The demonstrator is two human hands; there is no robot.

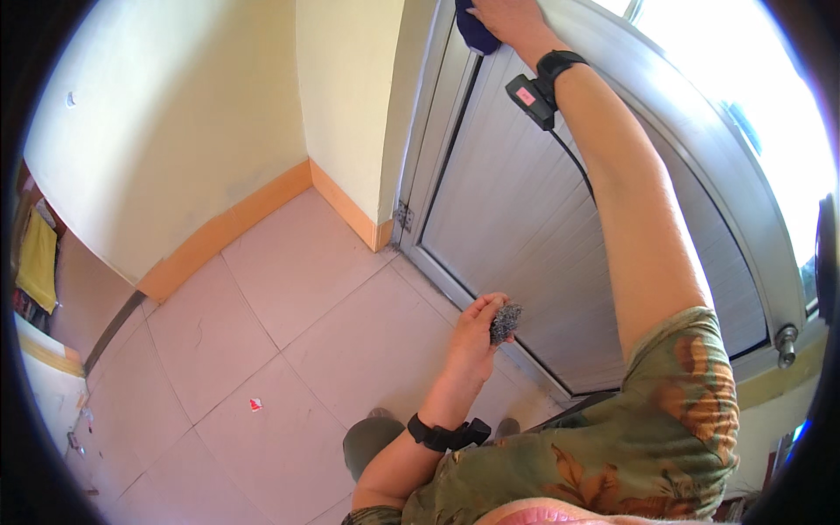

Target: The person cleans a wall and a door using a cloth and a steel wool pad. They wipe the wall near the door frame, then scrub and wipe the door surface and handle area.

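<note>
My left hand (474, 331) holds a ball of steel wool (505, 322) at waist height, a little in front of the door's lower part. At the top of the view, my right hand (508, 21) has a dark blue cloth (477, 29) under its fingers. That cloth lies over the hinge-side frame of a grey metal door (525, 216), where the frame meets the ribbed panel. The upper end of the cloth is cut off by the picture's edge. Each wrist wears a black strap with a small device.
A metal hinge (405, 215) joins the door to its frame, and a round knob (786, 344) sits at the far right. Cream walls (348, 98) with an orange skirting (230, 226) meet at a corner. A red-and-white scrap (255, 405) lies on the tiled floor (315, 420).
</note>
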